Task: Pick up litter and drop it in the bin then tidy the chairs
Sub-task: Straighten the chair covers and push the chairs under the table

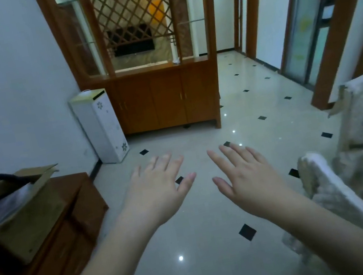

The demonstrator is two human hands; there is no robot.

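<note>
My left hand (pixel 158 190) and my right hand (pixel 247 176) are held out side by side over the glossy tiled floor (pixel 211 204), palms down, fingers spread, nothing in either. A small white scrap (pixel 176 60) lies on the ledge of the wooden divider cabinet (pixel 166 96) straight ahead. A small dark bit (pixel 186 126) lies on the floor at the foot of that cabinet. No bin and no chair is plainly visible.
A tall white box-shaped unit with flower prints (pixel 100 125) stands against the left wall. A wooden cabinet (pixel 56 244) at near left carries an open cardboard box (pixel 19 214). A cloth-covered sofa (pixel 362 166) fills the right side. A hallway with doors runs back right.
</note>
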